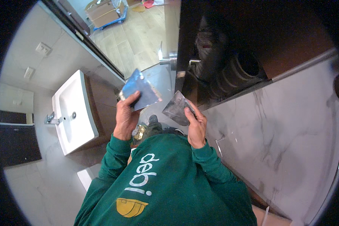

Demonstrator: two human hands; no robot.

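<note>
Held up in front of my chest, my left hand [126, 115] is closed on a flat, shiny bluish plate [141, 92] with pale, rough edges. The thumb lies across its face. A darker grey flat plate [177, 108], smudged and roughly four-cornered, is gripped in my right hand [197, 126] with the thumb on top. The two plates are close together but apart. Their exact kind cannot be made out.
A white washbasin [73, 113] with a chrome tap [51, 119] stands at the left. Ahead are an open dark door [186, 37] with a metal handle [169, 59] and a large ribbed dark cylinder [237, 75]. Beyond the doorway, a cardboard box [103, 14] sits on a blue dolly.
</note>
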